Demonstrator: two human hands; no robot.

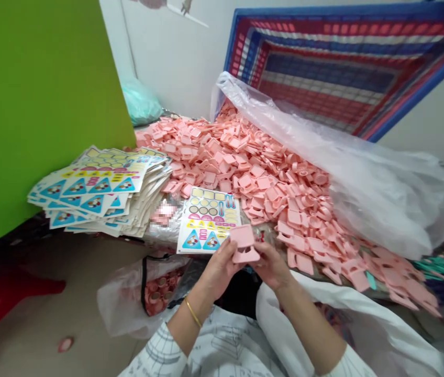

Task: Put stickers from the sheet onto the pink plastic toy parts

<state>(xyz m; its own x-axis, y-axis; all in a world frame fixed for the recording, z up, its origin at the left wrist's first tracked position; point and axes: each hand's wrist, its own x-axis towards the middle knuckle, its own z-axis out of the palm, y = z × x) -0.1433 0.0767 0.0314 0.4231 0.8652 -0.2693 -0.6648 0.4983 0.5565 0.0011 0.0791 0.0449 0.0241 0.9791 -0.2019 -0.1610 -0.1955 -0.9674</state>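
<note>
A flat pink plastic piece [242, 236] with a square panel and a cut-out is held up in front of my body. My left hand [222, 266] pinches its left side. Against its lower right edge, the fingers of my right hand [273, 264] are closed on the same piece. Just behind my left hand lies a sticker sheet [208, 214] with yellow shapes, pink marks and blue triangles. A large heap of similar pink pieces [261, 180] spreads behind and to the right of my hands.
A thick stack of sticker sheets [100, 188] stands left, beside a green panel [41, 104]. Clear plastic sheeting [379, 183] covers the heap's right side. Behind leans a blue and red basket [304, 31]. Below, an open bag [128, 293] holds pink parts; a red stool [13, 290] is at left.
</note>
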